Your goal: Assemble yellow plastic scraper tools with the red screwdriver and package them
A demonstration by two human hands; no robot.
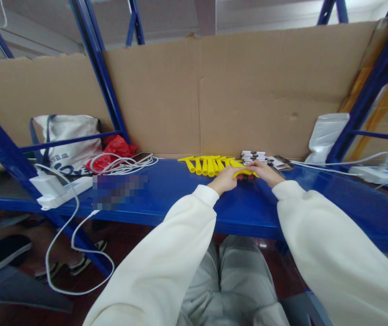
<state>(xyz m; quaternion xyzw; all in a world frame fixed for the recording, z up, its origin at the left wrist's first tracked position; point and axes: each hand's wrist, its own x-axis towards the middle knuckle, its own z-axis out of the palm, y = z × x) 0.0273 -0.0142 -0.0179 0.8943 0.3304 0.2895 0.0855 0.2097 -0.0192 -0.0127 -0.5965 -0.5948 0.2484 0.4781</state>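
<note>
My left hand (225, 180) and my right hand (263, 172) meet over the blue table, both closed on one yellow T-shaped scraper (247, 172). The left fingers grip its near-left part; the right fingers pinch along its blade side. Part of the scraper is hidden by my fingers. Just beneath it lies a red and black object (246, 178), too covered to identify. To the left of my hands, several similar yellow scrapers (210, 167) lie in a row, their round handles pointing toward me. Behind my right hand stands a stack of small white and dark packets (253, 156).
White cables (122, 164), a red plastic bag (119, 147) and a white tote bag (70, 136) lie at left, near a power strip (67, 192). Another power strip (380, 173) and a white pouch (328, 136) are at right. Cardboard (248, 90) walls the back.
</note>
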